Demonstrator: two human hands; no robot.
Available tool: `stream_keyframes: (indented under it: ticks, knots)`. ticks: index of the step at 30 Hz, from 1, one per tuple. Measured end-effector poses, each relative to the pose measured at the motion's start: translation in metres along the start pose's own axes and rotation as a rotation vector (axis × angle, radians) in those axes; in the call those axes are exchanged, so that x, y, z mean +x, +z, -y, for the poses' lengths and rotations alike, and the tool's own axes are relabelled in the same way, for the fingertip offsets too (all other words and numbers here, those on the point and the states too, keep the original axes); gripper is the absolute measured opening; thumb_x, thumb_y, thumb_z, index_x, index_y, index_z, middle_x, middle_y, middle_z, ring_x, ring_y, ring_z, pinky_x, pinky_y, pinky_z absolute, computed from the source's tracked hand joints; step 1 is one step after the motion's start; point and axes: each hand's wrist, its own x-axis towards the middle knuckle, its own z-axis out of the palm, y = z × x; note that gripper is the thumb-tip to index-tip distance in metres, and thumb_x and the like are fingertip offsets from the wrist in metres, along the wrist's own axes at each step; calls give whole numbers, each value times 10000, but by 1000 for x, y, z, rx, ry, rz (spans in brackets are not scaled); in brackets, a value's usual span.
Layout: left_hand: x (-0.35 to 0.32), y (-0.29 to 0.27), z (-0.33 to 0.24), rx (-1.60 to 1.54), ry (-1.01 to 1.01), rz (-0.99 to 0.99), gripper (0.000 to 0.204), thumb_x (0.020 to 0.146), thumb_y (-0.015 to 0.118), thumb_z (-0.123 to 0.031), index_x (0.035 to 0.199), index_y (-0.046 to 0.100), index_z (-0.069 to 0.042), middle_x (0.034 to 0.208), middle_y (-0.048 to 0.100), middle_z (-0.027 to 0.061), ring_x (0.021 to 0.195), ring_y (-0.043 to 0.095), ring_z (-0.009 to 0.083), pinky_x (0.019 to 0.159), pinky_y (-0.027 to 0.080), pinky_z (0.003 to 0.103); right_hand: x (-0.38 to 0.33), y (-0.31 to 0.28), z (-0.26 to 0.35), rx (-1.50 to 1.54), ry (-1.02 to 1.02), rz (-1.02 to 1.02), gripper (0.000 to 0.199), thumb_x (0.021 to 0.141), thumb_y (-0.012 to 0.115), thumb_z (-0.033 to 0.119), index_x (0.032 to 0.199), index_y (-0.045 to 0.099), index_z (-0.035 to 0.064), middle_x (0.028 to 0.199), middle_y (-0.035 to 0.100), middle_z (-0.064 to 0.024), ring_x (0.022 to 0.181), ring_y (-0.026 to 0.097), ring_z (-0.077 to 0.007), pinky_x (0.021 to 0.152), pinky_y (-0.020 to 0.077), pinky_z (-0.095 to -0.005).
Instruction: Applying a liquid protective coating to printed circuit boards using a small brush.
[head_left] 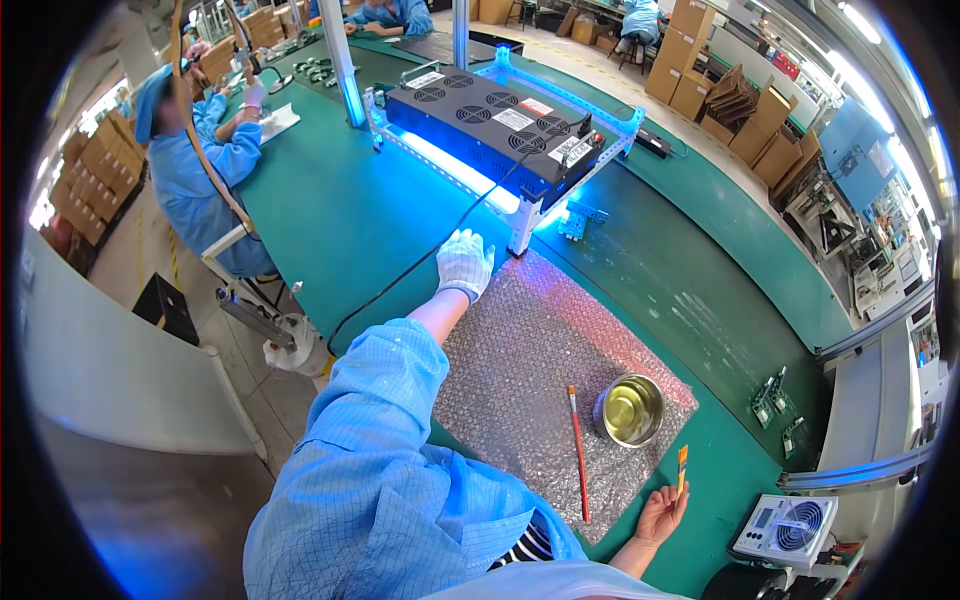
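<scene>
My left hand (466, 264), in a white striped glove, rests with fingers stretched out at the far left corner of a bubble wrap sheet (510, 370). It is beside a black cable and near the leg of a lamp frame (520, 228). My bare right hand (660, 516) is at the near right of the sheet, its fingers loosely curled and apart. A slim orange piece (682, 468) rises from one finger, apparently a finger cover. On the sheet, a metal cup (630, 410) holds clear yellowish liquid, with a thin red brush (579, 455) lying to its left.
A black fan-topped lamp unit (490, 125) shines blue light onto the green table (350, 235). Small circuit boards (772, 400) lie at the right, by a white fan device (785, 530). A co-worker (200, 170) in blue works at the far left; another (395, 15) is farther back.
</scene>
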Motion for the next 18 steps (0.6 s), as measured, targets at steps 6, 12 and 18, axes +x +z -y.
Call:
stream_keyframes:
  ticks: [6, 12, 18]
  knots:
    - [1, -3, -1, -42, -54, 87, 294, 837, 635, -359, 883, 629, -69, 1028, 634, 134, 1054, 581, 319, 916, 456, 424, 0, -2, 0, -4, 8, 23, 302, 1007, 470, 217, 1229, 528, 20, 784, 452, -24, 687, 402, -111, 607, 380, -239]
    - [2, -5, -3, -57, -61, 92, 295, 841, 633, -359, 886, 630, -68, 1029, 636, 134, 1052, 583, 318, 922, 452, 421, 0, -2, 2, 15, 3, 12, 294, 1004, 475, 212, 1217, 533, 17, 778, 452, -28, 689, 396, -114, 597, 370, -246]
    - [0, 3, 0, -53, -49, 52, 291, 838, 636, -354, 880, 630, -66, 1018, 640, 137, 1047, 587, 322, 924, 453, 422, 1, -4, 2, 22, 8, 14, 297, 1004, 474, 210, 1219, 532, 13, 784, 455, -31, 696, 395, -120, 603, 371, -251]
